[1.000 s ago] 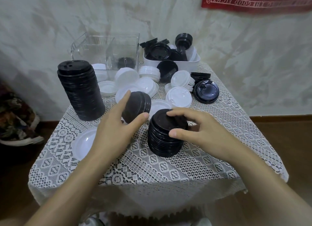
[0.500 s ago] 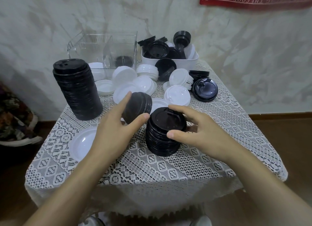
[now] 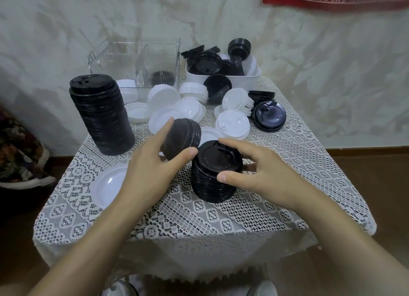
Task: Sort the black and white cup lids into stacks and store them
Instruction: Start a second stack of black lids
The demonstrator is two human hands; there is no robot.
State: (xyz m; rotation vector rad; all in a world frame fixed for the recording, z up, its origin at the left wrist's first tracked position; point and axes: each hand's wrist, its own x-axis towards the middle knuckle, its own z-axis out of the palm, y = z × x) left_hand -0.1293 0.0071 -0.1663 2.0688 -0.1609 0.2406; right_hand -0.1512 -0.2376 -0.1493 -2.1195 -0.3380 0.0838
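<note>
Black lid stacks upright — white lids scattered.

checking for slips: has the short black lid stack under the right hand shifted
No. The short black lid stack keeps its spacing from the tall black stack; only the view drifted slightly.

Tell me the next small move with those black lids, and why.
Probably level the tilted bunch of black lids in the left hand and set it on the short black stack: same colour, close beside it, and the right hand grips that stack.
</note>
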